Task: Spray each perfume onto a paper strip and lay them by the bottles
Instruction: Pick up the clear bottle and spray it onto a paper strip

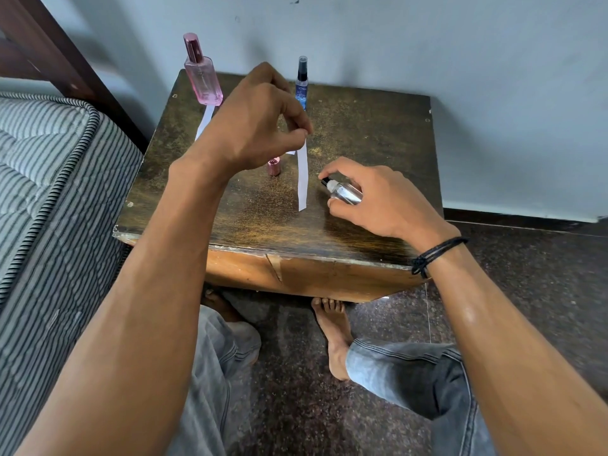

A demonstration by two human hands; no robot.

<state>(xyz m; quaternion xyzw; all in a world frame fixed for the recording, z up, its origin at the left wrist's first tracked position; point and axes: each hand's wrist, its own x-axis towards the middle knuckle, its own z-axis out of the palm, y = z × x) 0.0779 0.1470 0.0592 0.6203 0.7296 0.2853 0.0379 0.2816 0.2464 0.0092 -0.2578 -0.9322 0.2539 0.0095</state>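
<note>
Left hand (260,126) pinches white strip (302,179) | right hand (371,195) grips clear bottle (345,192)

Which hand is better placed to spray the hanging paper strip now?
The right hand: it grips the clear bottle, nozzle aimed at the paper strip, forefinger on the sprayer. The left hand only pinches the strip's top.

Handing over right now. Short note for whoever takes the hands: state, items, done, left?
Left hand pinches the hanging strip above the table. Right hand grips the clear bottle, nozzle toward that strip. Pink bottle stands back left, a laid strip in front of it: done. Blue bottle stands at the back; any strip by it is hidden. Pink cap stands loose. Left: spray this strip, lay it down.
</note>
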